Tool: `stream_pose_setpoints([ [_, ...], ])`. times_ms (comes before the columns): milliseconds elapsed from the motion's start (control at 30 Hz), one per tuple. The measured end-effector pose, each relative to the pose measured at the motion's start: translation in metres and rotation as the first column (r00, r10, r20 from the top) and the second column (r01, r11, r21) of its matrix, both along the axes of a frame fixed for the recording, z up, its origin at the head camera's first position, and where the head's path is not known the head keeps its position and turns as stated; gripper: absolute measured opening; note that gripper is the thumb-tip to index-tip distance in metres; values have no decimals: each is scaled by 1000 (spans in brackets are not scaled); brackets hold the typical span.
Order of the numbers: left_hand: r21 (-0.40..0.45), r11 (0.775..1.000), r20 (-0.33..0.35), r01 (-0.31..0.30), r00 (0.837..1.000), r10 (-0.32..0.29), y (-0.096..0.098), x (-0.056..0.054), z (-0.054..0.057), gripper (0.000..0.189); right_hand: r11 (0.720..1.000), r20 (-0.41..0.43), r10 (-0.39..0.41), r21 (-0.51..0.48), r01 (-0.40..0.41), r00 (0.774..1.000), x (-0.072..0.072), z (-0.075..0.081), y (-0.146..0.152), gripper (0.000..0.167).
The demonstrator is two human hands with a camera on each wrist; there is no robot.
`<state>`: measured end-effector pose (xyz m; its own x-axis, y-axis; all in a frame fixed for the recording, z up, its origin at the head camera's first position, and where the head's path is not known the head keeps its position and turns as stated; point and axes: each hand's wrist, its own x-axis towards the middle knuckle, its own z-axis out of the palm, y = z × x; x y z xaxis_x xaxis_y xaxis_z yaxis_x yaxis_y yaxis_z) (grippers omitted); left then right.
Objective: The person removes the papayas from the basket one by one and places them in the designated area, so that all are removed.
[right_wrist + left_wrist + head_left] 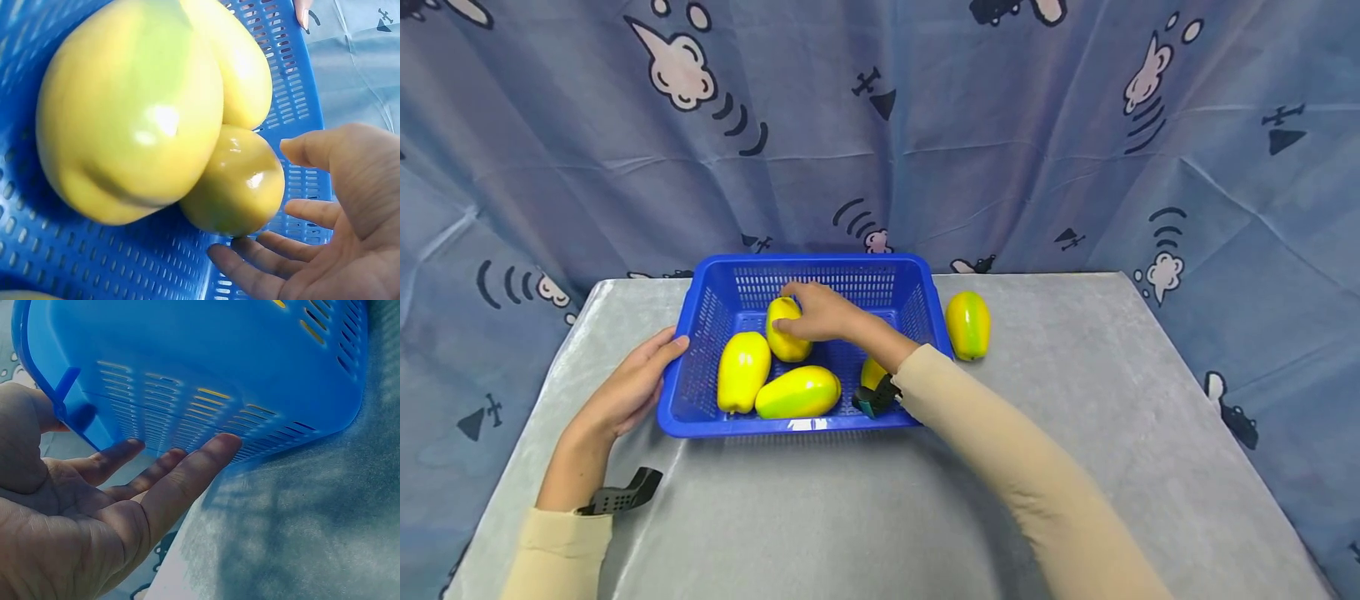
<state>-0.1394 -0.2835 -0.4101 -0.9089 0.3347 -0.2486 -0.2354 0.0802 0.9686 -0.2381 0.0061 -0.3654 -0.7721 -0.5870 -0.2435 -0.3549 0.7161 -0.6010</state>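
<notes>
A blue plastic basket (797,262) stands on the table with several yellow-green papayas in it. My left hand (634,382) grips its left side, thumb over the rim and fingers against the slotted outer wall (206,425). Inside the basket my right hand (823,312) is around the back papaya (784,343); in the right wrist view its fingers are spread beside that papaya (234,184), thumb slightly apart from it. Another papaya (743,372) lies at the left and one (799,393) at the front. My right wrist partly hides a papaya (872,372) at the right.
One more papaya (968,325) lies on the grey table (1075,400), just right of the basket. A blue patterned curtain (970,150) hangs behind the table and along its sides. Dark wrist straps (621,493) are on both arms.
</notes>
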Motion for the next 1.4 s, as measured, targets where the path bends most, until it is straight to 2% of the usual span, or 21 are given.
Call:
stream_pose_setpoints([
  [267,-14,1000,-6,-2,1000,2,1,-1,1,76,1000,8,25,17,-25,1000,-4,-4,0,61],
  [600,31,999,-8,11,1000,-10,-2,4,-4,74,999,95,-41,-10,42,995,0,-9,-1,70],
  [767,53,998,-5,14,1000,-14,-2,1,-3,74,994,158,-89,-42,97,983,0,-8,1,71],
  [933,59,998,1,12,1000,-12,-2,1,-3,73,992,221,-90,-61,106,971,-1,-10,1,72],
  [1400,31,1000,8,-4,1000,4,-1,1,-2,73,994,188,-65,-75,80,980,1,0,7,81],
])
